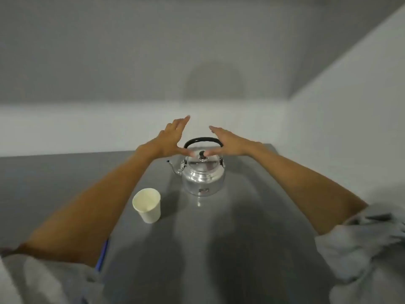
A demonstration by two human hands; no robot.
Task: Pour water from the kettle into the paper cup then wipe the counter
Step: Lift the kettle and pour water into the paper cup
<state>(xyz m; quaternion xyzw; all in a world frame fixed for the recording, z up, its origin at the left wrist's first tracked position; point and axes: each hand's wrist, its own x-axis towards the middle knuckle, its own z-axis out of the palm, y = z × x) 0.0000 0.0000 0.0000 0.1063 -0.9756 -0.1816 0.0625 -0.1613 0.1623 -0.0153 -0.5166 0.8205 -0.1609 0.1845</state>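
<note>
A shiny metal kettle [202, 175] with a black arched handle and a lid knob stands upright on the grey counter [252, 227], its spout pointing left. A cream paper cup [147, 204] stands upright to the kettle's front left, apart from it. My left hand [172, 139] and my right hand [228, 140] are stretched out above the kettle, fingers spread and flat. The thumbs come close to the lid knob from either side. Neither hand holds anything. No cloth is in view.
The counter ends at a pale wall [131, 121] behind the kettle and a second wall [350, 106] on the right. A blue strip [102, 254] shows under my left forearm. Grey sleeves fill the lower corners.
</note>
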